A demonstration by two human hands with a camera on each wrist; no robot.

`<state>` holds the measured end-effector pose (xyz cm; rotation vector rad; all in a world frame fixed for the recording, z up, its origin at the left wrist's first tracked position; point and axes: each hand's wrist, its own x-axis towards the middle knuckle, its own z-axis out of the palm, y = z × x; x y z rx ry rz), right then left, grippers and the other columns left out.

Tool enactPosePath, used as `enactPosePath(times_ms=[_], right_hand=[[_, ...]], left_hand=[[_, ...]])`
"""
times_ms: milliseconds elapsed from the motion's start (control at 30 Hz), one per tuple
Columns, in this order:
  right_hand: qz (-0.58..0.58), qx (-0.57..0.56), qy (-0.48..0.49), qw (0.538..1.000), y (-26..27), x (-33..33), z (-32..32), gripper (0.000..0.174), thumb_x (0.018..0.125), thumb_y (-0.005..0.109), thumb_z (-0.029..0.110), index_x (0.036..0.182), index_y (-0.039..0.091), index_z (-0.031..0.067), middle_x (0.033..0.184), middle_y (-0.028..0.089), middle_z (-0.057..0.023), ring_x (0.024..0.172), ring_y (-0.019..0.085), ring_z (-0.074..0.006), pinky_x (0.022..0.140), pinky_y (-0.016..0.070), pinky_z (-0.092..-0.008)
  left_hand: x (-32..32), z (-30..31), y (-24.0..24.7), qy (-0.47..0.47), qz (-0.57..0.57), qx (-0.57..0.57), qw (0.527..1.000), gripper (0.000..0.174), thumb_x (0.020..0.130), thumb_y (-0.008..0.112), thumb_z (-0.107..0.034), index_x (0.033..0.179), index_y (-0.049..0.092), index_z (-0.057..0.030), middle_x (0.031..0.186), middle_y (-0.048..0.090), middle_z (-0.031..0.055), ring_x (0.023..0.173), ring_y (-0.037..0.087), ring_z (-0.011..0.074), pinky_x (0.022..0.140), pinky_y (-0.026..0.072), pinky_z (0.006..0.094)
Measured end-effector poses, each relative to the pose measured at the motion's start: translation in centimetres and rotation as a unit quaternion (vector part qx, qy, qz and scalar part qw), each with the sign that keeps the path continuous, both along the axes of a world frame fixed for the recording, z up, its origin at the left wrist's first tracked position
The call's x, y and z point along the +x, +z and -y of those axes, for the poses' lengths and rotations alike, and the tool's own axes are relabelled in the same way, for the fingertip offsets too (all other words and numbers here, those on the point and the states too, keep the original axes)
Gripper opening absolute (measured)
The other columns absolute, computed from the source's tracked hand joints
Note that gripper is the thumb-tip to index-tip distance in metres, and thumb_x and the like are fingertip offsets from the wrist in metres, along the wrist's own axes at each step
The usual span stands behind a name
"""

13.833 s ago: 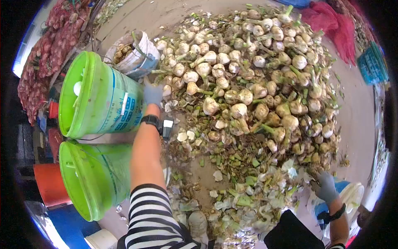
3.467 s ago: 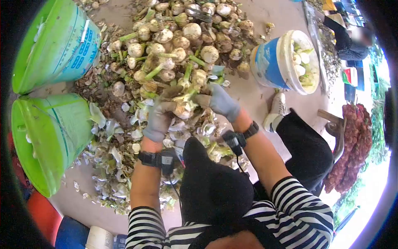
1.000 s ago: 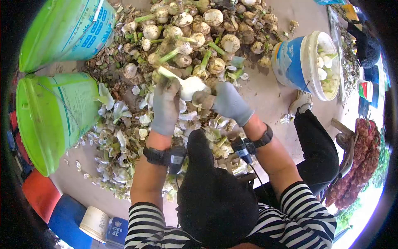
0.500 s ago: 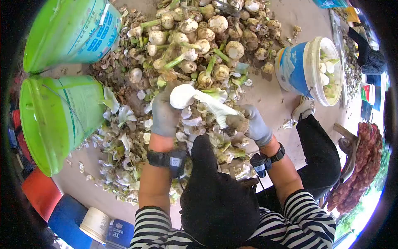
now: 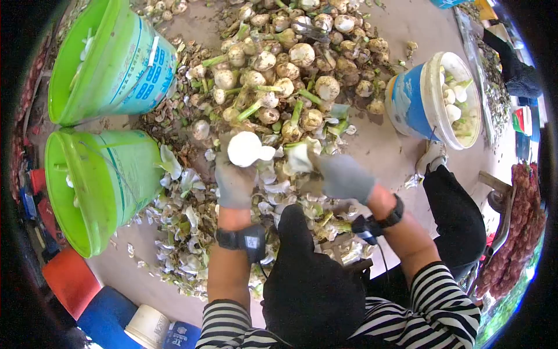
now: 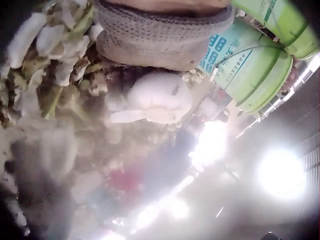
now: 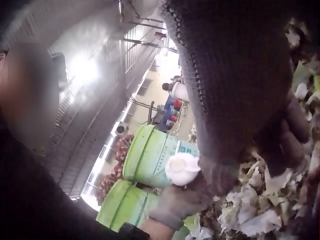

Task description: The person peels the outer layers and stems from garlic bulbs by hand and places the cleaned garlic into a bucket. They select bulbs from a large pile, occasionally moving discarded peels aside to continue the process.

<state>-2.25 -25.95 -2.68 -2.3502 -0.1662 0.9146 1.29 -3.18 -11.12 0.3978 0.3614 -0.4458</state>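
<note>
A peeled white garlic bulb [image 5: 244, 149] with a short stem stub pointing right is held in my gloved left hand [image 5: 235, 183], whose fingers are partly hidden behind it. The left wrist view shows the same bulb [image 6: 161, 97] just past the glove cuff. Beside it, my gloved right hand [image 5: 347, 177], blurred by motion, pinches a pale piece of garlic skin [image 5: 300, 157] at its fingertips. Both hands are above a litter of peelings [image 5: 192, 224]. Beyond them lies the heap of unpeeled garlic [image 5: 302, 55] with green stalks.
Two green buckets, one upper [image 5: 119, 67] and one lower [image 5: 104, 189], lean at the left. A white-and-blue bucket [image 5: 415, 96] with peeled bulbs inside stands at the right. Red net sacks [image 5: 514, 227] hang at the far right. Another person's arm [image 5: 517, 72] shows at the upper right.
The long skin strip has come away from the bulb, leaving a short stub. Earlier both hands gripped an unpeeled bulb. The right hand has moved slightly left and up since half a second ago.
</note>
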Motion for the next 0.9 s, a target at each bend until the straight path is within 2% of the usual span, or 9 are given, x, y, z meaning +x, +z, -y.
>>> enactPosePath(times_ms=[67,133,267,400,500,533,667,833,900], right_hand=[[0.150,0.178,-0.077,0.970,-3.9,0.2,-0.7,0.056,0.077,0.061,0.051,0.093,0.058,-0.0015,0.077,0.060,-0.0274,0.072,0.060,-0.0410,0.067,0.0479,-0.0442],[0.120,0.174,-0.108,0.971,-3.5,1.0,-2.8,0.050,0.077,0.062,0.047,0.082,0.059,-0.0024,0.071,0.059,-0.0251,0.066,0.060,-0.0392,0.061,0.0475,-0.0431],[0.136,0.256,-0.022,0.957,-1.8,-1.6,-5.0,0.041,0.076,0.064,0.039,0.059,0.058,0.0015,0.057,0.056,-0.0180,0.055,0.057,-0.0359,0.052,0.0445,-0.0410],[0.199,0.132,0.030,0.971,-6.8,-3.3,-1.7,0.025,0.075,0.062,0.027,0.073,0.060,0.0022,0.064,0.060,-0.0169,0.058,0.058,-0.0375,0.054,0.0463,-0.0424],[0.126,0.009,-0.177,0.976,-6.4,-0.1,0.0,0.018,0.074,0.058,0.017,0.081,0.060,0.0011,0.074,0.062,-0.0195,0.070,0.061,-0.0363,0.064,0.0489,-0.0422],[0.141,0.004,-0.253,0.957,-7.0,1.3,0.8,0.017,0.074,0.057,0.015,0.082,0.060,0.0005,0.076,0.062,-0.0202,0.073,0.062,-0.0352,0.067,0.0494,-0.0418],[0.203,-0.080,-0.262,0.940,-10.3,6.6,0.1,0.016,0.070,0.058,0.014,0.077,0.060,-0.0003,0.073,0.061,-0.0202,0.074,0.062,-0.0358,0.068,0.0490,-0.0420],[0.220,-0.036,-0.254,0.941,-12.2,4.8,-0.7,0.019,0.066,0.059,0.015,0.079,0.058,0.0010,0.077,0.061,-0.0215,0.073,0.059,-0.0387,0.066,0.0475,-0.0440],[0.238,-0.014,-0.264,0.935,-13.0,3.9,0.5,0.019,0.066,0.059,0.015,0.079,0.058,0.0006,0.076,0.060,-0.0222,0.073,0.059,-0.0395,0.066,0.0473,-0.0447]], left_hand=[[-0.6,2.6,0.5,0.032,-0.054,0.231,0.971,0.036,0.095,0.034,-0.025,0.111,0.052,0.0013,0.103,0.061,0.0144,0.094,0.061,0.0263,0.078,0.0538,0.0383],[-1.4,3.5,0.7,0.012,-0.017,0.139,0.990,0.036,0.096,0.036,-0.030,0.106,0.054,-0.0005,0.099,0.062,0.0120,0.089,0.063,0.0223,0.075,0.0549,0.0339],[1.3,3.0,4.4,0.049,-0.015,0.415,0.908,0.039,0.094,0.042,-0.037,0.100,0.053,0.0002,0.096,0.061,0.0108,0.088,0.062,0.0189,0.072,0.0554,0.0300],[8.4,-2.4,9.6,0.170,0.077,0.336,0.923,0.032,0.092,0.046,-0.032,0.113,0.050,-0.0078,0.109,0.058,0.0094,0.100,0.057,0.0203,0.086,0.0497,0.0404],[14.8,-8.8,16.3,0.243,0.217,0.176,0.929,0.043,0.091,0.035,-0.026,0.125,0.042,-0.0004,0.129,0.044,0.0203,0.118,0.046,0.0294,0.099,0.0404,0.0460],[15.9,-11.9,15.1,0.071,0.316,-0.134,0.937,0.047,0.092,0.036,-0.029,0.126,0.040,0.0023,0.131,0.041,0.0240,0.121,0.042,0.0331,0.104,0.0343,0.0477],[11.4,-5.0,12.5,0.095,0.246,0.257,0.930,0.041,0.092,0.044,-0.033,0.117,0.052,-0.0018,0.112,0.058,0.0127,0.105,0.054,0.0240,0.092,0.0429,0.0413],[3.2,1.5,3.4,-0.186,0.227,0.486,0.823,0.032,0.082,0.062,-0.022,0.111,0.060,-0.0060,0.103,0.060,0.0059,0.088,0.057,0.0133,0.080,0.0473,0.0268],[0.8,2.8,0.9,-0.223,0.136,0.421,0.868,0.040,0.081,0.059,-0.013,0.119,0.052,-0.0017,0.114,0.056,0.0107,0.106,0.054,0.0193,0.091,0.0425,0.0322]])
